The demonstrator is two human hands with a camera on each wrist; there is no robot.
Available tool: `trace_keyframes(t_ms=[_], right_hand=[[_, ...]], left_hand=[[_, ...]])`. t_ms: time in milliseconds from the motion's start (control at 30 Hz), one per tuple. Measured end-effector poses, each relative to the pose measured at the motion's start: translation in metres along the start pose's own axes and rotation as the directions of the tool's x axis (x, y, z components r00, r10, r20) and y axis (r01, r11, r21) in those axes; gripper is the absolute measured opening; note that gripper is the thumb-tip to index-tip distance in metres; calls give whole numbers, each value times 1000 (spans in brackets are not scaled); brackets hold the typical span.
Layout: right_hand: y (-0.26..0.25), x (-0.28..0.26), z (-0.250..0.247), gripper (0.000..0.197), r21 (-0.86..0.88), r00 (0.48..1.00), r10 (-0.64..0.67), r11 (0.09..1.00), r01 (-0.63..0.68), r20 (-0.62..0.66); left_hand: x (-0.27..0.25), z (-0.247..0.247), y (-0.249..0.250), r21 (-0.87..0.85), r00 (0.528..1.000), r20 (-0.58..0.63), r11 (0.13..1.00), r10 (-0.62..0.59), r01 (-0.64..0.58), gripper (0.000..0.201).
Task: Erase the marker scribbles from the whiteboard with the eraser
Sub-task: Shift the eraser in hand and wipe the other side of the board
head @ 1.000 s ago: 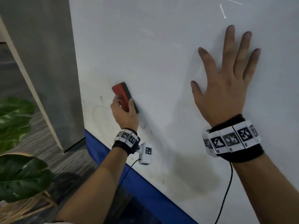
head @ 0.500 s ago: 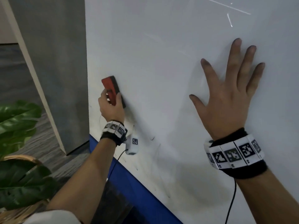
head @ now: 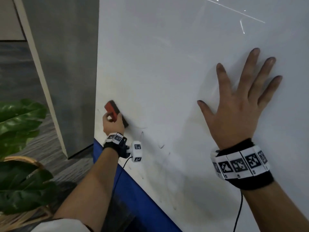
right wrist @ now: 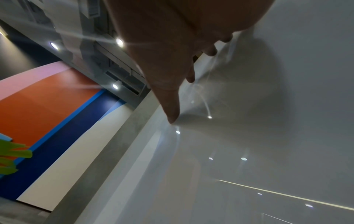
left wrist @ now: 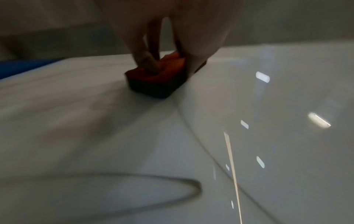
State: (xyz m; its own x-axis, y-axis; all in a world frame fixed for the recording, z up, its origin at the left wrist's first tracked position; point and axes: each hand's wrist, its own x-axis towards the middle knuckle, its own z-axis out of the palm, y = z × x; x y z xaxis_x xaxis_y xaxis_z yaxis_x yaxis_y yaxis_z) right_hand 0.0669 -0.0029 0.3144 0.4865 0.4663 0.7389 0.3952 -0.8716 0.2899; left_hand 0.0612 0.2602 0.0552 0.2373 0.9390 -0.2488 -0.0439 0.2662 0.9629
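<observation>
Upright whiteboard (head: 167, 72), eraser (head: 115, 113) and faint scribbles (head: 150, 141) on it

I read this as an office or a shared workspace. A large glossy whiteboard (head: 167, 64) fills the wall ahead of me, with a blue band (head: 133, 195) along its lower edge. To the left stands a grey concrete-look pillar (head: 66, 64) on grey carpet (head: 20, 77), and a leafy potted plant (head: 18, 124) sits in a woven basket (head: 25, 160) nearby. From the right wrist I see recessed ceiling spotlights (right wrist: 119, 42) and a wall painted in orange, pink and blue blocks (right wrist: 47, 103).
</observation>
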Motion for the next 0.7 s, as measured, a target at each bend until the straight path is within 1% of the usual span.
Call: trace_keyframes(t_ms=[33, 67, 100, 133, 167, 233, 267, 333, 400, 433, 467, 500, 567, 633, 700], right_hand=[[0, -1, 0, 89, -2, 1000, 3, 1000, -3, -6], [-1, -1, 0, 88, 3, 1000, 8, 1000, -8, -13], [-2, -2, 0, 87, 12, 1000, 13, 1000, -12, -19], [-3, -2, 0, 86, 22, 1000, 17, 1000, -16, -22], [-5, -2, 0, 86, 28, 1000, 22, 999, -21, -20], [-6, -1, 0, 85, 28, 1000, 28, 999, -27, -11], [-6, -1, 1, 85, 29, 1000, 28, 999, -27, -9], [-6, -2, 3, 84, 30, 999, 31, 999, -31, -13], [-6, -3, 2, 82, 47, 999, 48, 998, -47, -22], [-9, -3, 2, 81, 52, 998, 56, 997, -55, -24], [-15, -3, 3, 80, 52, 998, 54, 997, -53, -18], [-25, -3, 7, 81, 45, 1000, 24, 999, -24, 1], [-53, -6, 24, 85, 21, 992, -107, 994, 106, 72], [-80, -11, 45, 90, 27, 967, -215, 977, 213, 136], [-92, -10, 57, 90, 27, 960, -239, 971, 238, 142]], left_hand=[[3, -4, -16, 41, 987, 10, 986, -163, 162, 44], [1, -7, -30, 76, 970, 26, 968, -243, 240, 44], [-6, -8, -38, 101, 968, 26, 964, -248, 244, 44], [-15, -7, -41, 109, 978, 17, 972, -210, 207, 42], [-24, -5, -40, 98, 989, 7, 985, -146, 145, 41], [-37, 1, -27, 49, 1000, 15, 998, 27, -28, 38], [-41, 3, -19, 4, 991, 40, 992, 127, -127, 37], [-43, 5, -1, -75, 950, 93, 954, 298, -291, 34], [-30, 5, 9, -96, 920, 100, 924, 378, -369, 34], [-19, 4, 9, -84, 922, 79, 924, 379, -373, 33], [-8, 1, 6, -64, 937, 44, 937, 347, -344, 32], [3, -1, -2, -40, 960, 4, 959, 281, -281, 34], [19, -5, -25, 28, 991, -53, 992, 120, -119, 38], [23, -9, -47, 74, 999, -42, 997, 0, 3, 40], [29, -13, -61, 84, 998, 6, 995, -61, 60, 39]])
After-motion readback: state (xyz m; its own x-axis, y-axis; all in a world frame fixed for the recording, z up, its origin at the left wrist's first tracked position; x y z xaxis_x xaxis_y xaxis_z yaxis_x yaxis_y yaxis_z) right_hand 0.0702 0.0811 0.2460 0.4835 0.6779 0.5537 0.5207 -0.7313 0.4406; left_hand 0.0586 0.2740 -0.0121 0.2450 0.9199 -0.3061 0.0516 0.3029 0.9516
